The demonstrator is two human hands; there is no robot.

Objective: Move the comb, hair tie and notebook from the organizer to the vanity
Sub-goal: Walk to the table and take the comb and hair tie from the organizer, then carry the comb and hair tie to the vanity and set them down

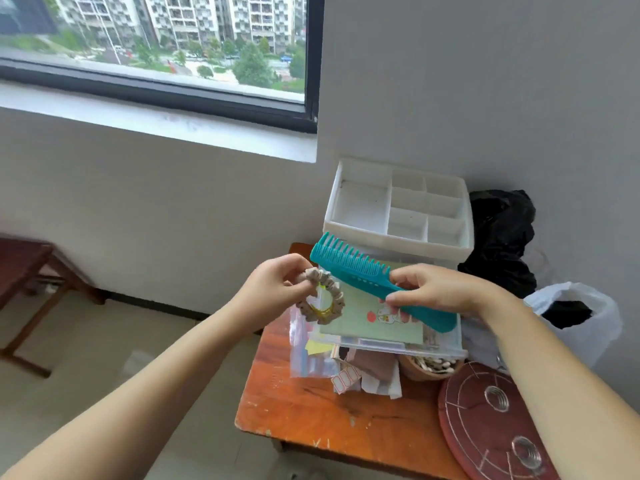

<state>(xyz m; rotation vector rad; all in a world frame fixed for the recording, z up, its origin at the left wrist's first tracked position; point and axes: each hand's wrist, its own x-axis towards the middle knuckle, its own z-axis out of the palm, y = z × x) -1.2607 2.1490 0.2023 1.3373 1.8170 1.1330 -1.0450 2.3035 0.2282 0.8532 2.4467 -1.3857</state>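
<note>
A teal comb (381, 285) was held in the right hand (436, 292), pinched at its handle between thumb and fingers, above the pulled-out clear drawer (388, 344) of the white organizer (398, 209). Its long axis ran on a diagonal, the handle end low and to the right, the toothed end high and to the left, with the teeth turned up and away toward the wall. It was judged light and stiff, a little slick, and best taken by the solid handle rather than the teeth.

A beige hair tie (323, 296) was gripped at its upper edge by the closed fingers of the left hand (277, 289) and hung as a loose ring just beside the comb's toothed end. It was judged soft and nearly weightless, so any pinch of the fabric should serve.

The pale green notebook (374, 320) lay flat in the drawer beneath both hands. It was judged thin and bendable, best lifted by an edge.
</note>
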